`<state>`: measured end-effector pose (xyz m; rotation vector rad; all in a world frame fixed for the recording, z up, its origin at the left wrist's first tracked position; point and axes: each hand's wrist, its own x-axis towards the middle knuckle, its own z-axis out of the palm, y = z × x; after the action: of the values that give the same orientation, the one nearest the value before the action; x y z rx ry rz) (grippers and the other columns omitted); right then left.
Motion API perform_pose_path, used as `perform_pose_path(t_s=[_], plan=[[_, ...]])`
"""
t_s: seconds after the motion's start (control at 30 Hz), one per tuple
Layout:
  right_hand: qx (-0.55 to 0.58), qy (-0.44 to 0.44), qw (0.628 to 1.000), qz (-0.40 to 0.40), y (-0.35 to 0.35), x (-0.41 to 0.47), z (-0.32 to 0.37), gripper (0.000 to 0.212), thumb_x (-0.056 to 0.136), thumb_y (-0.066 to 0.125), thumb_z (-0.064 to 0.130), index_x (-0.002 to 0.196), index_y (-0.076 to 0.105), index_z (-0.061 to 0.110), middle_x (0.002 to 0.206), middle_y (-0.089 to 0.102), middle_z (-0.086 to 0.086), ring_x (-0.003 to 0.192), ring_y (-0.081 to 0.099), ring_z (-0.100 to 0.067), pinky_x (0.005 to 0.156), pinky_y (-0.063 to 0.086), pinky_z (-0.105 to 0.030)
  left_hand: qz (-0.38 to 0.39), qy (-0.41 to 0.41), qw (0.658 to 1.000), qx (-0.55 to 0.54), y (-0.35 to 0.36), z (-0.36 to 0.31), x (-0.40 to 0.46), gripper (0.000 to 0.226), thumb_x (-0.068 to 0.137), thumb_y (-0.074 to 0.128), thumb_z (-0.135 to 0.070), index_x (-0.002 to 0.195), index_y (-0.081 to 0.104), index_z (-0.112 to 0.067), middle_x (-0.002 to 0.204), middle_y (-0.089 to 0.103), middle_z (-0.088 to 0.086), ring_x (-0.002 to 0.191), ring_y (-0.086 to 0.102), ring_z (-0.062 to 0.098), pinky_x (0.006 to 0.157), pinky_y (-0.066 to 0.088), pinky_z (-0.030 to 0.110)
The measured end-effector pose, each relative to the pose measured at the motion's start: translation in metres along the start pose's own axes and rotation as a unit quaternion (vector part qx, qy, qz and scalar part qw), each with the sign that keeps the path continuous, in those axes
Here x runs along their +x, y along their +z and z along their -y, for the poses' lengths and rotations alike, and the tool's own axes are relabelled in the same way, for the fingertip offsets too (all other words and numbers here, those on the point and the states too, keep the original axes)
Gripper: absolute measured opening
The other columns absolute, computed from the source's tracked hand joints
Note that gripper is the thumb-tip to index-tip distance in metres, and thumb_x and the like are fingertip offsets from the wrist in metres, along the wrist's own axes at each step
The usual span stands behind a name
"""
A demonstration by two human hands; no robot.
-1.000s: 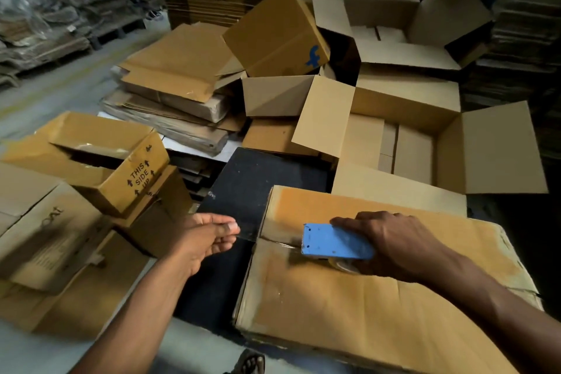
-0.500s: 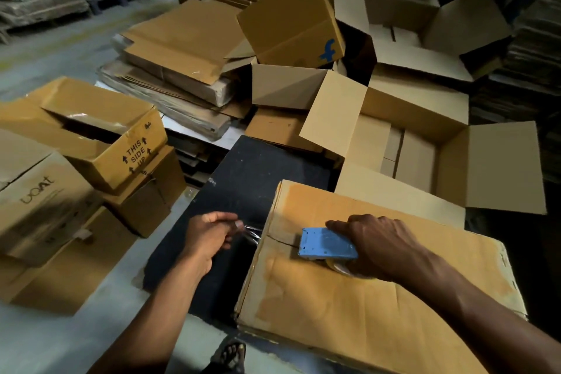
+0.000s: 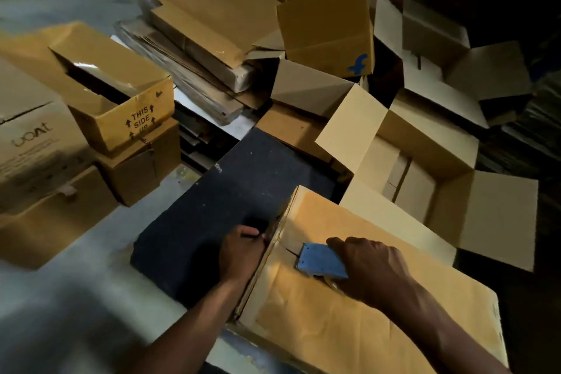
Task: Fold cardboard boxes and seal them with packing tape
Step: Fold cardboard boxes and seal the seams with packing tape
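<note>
head view, looking down at a packing station. the closed cardboard box (image 3: 364,322) lies in the lower right, its top flaps folded flat and meeting along a dark seam that runs in from its left edge. the right hand (image 3: 368,270) sits on top of the box with its fingers curled round a blue tape dispenser (image 3: 320,261), whose front edge points along the seam toward the left edge; a little of the clear tape roll shows beneath the dispenser. the left hand (image 3: 241,249) is pressed against the box's left side wall just below the end of the seam, its fingers bent in against the cardboard; whether it pinches the tape end cannot be told, since the fingertips are in shadow. the box rests partly on a dark mat (image 3: 230,200) that covers the pale work surface (image 3: 91,297). just behind the box stands an open box (image 3: 425,161) with its four flaps spread outward. further back, a tilted box bearing a blue "f" mark (image 3: 328,27) leans among other open cartons. to the left, a small open carton printed "this side up" (image 3: 121,94) sits atop another box, beside a larger one lettered "boat" (image 3: 33,143). bundles of flat cardboard (image 3: 200,39) are stacked behind the mat.
</note>
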<state>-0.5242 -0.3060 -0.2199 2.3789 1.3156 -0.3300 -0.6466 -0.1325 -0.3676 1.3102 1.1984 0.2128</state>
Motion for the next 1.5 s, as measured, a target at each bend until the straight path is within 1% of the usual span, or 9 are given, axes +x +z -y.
perform_pose_path(t_s=[0.17, 0.33, 0.43, 0.53, 0.67, 0.83, 1.2, 1.4, 1.5], plan=[[-0.015, 0.015, 0.999, 0.033, -0.002, 0.004, 0.013, 0.066, 0.092, 0.069, 0.045, 0.147, 0.036, 0.031, 0.124, 0.061, 0.002, 0.111, 0.057, -0.019, 0.087, 0.055, -0.036, 0.103, -0.042, 0.986, 0.125, 0.004, 0.024, 0.019, 0.044, 0.096, 0.054, -0.060, 0.120, 0.066, -0.025, 0.127, 0.064, 0.006, 0.112, 0.060, 0.027, 0.100, 0.048, 0.039], [-0.035, 0.033, 0.996, 0.070, -0.014, 0.009, 0.020, 0.083, 0.086, 0.073, 0.053, 0.153, 0.028, 0.036, 0.132, 0.049, 0.001, 0.118, 0.048, -0.020, 0.089, 0.052, -0.037, 0.049, 0.118, 0.984, -0.121, -0.020, -0.008, -0.007, 0.028, 0.106, 0.053, -0.039, 0.129, 0.064, -0.027, 0.124, 0.063, -0.010, 0.119, 0.059, 0.011, 0.087, 0.042, 0.018], [-0.033, 0.019, 0.997, 0.072, -0.019, 0.008, 0.023, 0.094, 0.087, 0.072, 0.054, 0.160, 0.014, 0.039, 0.132, 0.047, 0.003, 0.113, 0.050, -0.016, 0.080, 0.049, -0.031, 0.231, 0.152, 0.946, -0.168, -0.033, -0.020, -0.026, 0.063, 0.096, 0.052, -0.069, 0.151, 0.041, -0.042, 0.141, 0.047, -0.027, 0.131, 0.046, -0.005, 0.101, 0.037, 0.016], [-0.036, 0.014, 0.996, 0.077, -0.018, 0.004, 0.025, 0.091, 0.091, 0.070, 0.047, 0.160, 0.011, 0.043, 0.128, 0.048, 0.004, 0.102, 0.057, -0.016, 0.072, 0.047, -0.028, 0.375, 0.185, 0.909, 0.000, -0.030, -0.004, -0.030, 0.102, 0.085, 0.063, -0.077, 0.159, -0.002, -0.054, 0.169, 0.007, -0.023, 0.153, 0.013, 0.001, 0.126, 0.021, 0.040], [-0.023, -0.012, 0.996, 0.084, -0.025, 0.002, 0.013, 0.080, 0.095, 0.064, 0.049, 0.159, 0.016, 0.046, 0.120, 0.050, 0.005, 0.093, 0.057, -0.014, 0.073, 0.053, -0.028, 0.252, 0.344, 0.851, 0.306, -0.030, -0.006, -0.030, 0.114, 0.097, 0.061, -0.055, 0.154, -0.035, -0.037, 0.163, -0.037, -0.012, 0.152, -0.024, 0.010, 0.126, -0.002, 0.038], [-0.015, -0.034, 0.994, 0.101, -0.018, -0.004, -0.001, 0.074, 0.099, 0.059, 0.050, 0.159, 0.015, 0.049, 0.116, 0.049, 0.003, 0.086, 0.053, -0.016, 0.071, 0.050, -0.031, 0.174, 0.530, 0.635, 0.535, -0.017, -0.023, -0.029, 0.083, 0.103, 0.035, -0.056, 0.165, 0.001, -0.013, 0.173, -0.006, 0.007, 0.159, -0.012, 0.021, 0.127, -0.003, 0.054], [-0.031, -0.055, 0.994, 0.084, -0.004, -0.043, -0.057, 0.075, 0.100, 0.058, 0.045, 0.158, 0.013, 0.053, 0.126, 0.057, -0.001, 0.106, 0.061, -0.023, 0.079, 0.055, -0.038, 0.216, 0.452, 0.567, 0.654, -0.018, -0.036, -0.036, 0.083, 0.101, 0.010, -0.070, 0.161, -0.019, -0.020, 0.165, -0.033, -0.004, 0.150, -0.034, 0.014, 0.126, -0.013, 0.050], [-0.023, -0.035, 0.995, 0.088, 0.021, -0.080, -0.103, 0.071, 0.103, 0.054, 0.047, 0.159, 0.011, 0.051, 0.131, 0.053, -0.001, 0.117, 0.058, -0.021, 0.095, 0.048, -0.041, 0.170, 0.518, 0.567, 0.617, -0.020, -0.029, -0.034, 0.090, 0.099, 0.007, -0.076, 0.165, 0.011, -0.016, 0.173, -0.003, 0.001, 0.158, -0.010, 0.016, 0.127, -0.003, 0.056], [-0.039, -0.041, 0.996, 0.064, 0.040, -0.078, -0.096, 0.071, 0.105, 0.053, 0.041, 0.160, 0.008, 0.049, 0.129, 0.052, -0.004, 0.114, 0.058, -0.024, 0.094, 0.045, -0.043, 0.165, 0.479, 0.550, 0.664, -0.013, -0.035, -0.049, 0.106, 0.090, 0.007, -0.089, 0.163, -0.004, -0.014, 0.170, -0.018, 0.002, 0.156, -0.022, 0.022, 0.122, -0.012, 0.061]])
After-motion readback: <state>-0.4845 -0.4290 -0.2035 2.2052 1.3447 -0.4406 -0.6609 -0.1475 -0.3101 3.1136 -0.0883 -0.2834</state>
